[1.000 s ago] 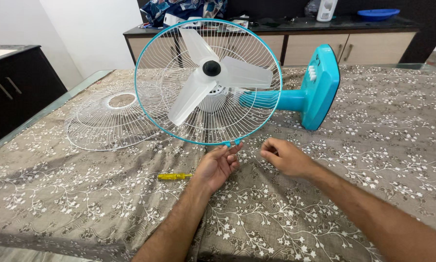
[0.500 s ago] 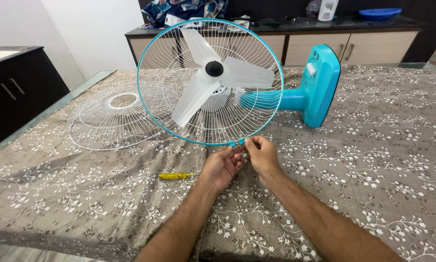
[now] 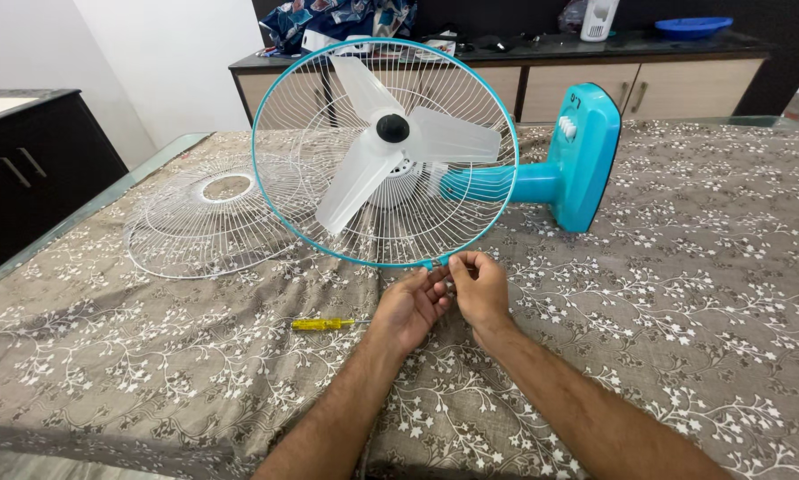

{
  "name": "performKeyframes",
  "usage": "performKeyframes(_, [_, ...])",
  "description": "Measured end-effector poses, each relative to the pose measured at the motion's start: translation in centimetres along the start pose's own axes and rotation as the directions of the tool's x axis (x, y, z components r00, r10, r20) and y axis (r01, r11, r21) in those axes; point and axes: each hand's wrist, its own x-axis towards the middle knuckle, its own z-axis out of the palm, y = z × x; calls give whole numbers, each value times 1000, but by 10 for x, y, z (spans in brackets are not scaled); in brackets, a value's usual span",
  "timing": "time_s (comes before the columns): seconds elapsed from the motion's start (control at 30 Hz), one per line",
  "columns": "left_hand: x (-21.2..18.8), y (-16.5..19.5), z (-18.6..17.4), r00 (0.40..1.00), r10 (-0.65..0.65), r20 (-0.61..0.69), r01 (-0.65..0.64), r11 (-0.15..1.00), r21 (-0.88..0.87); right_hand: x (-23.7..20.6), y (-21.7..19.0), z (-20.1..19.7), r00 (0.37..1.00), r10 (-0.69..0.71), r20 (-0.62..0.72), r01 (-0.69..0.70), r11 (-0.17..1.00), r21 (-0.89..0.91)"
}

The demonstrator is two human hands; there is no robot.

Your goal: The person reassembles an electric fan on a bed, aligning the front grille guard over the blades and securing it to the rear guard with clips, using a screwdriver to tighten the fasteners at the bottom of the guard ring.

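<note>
A home's living area. A floral brown cloth (image 3: 684,293) covers the table. Behind stands a beige-doored wooden sideboard (image 3: 595,84) piled with clothes.

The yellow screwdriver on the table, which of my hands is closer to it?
Left. The left hand is just right of the screwdriver, apart from it, fingers up at the fan ring. The right hand is farther right, beyond the left.

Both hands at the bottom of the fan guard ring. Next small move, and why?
Probably work the clip at the teal ring's lowest point with the fingertips. Left hand and right hand both pinch there, and the yellow screwdriver lies untouched on the cloth.
</note>
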Motion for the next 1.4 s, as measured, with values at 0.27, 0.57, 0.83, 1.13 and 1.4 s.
performKeyframes(0.27, [3, -1, -2, 999, -4, 34, 5, 1000, -28, 0, 5, -1, 999, 0, 37, -6, 988, 151])
performKeyframes(0.57, [0, 2, 1, 1000, -11, 0, 11, 1000, -29, 4, 11, -3, 995, 30, 98, -52, 970, 239])
performKeyframes(0.83, [-1, 4, 3, 991, -9, -132, 20, 996, 81, -4, 11, 7, 994, -44, 98, 28, 987, 156])
performKeyframes(1.13, [10, 11, 1, 966, 34, -255, 11, 985, 173, 2, 15, 13, 993, -116, 2, 116, 993, 31])
performKeyframes(1.4, [-3, 21, 27, 916, 123, -383, 15, 941, 338, 6, 18, 14, 980, -192, -59, 183, 974, -135])
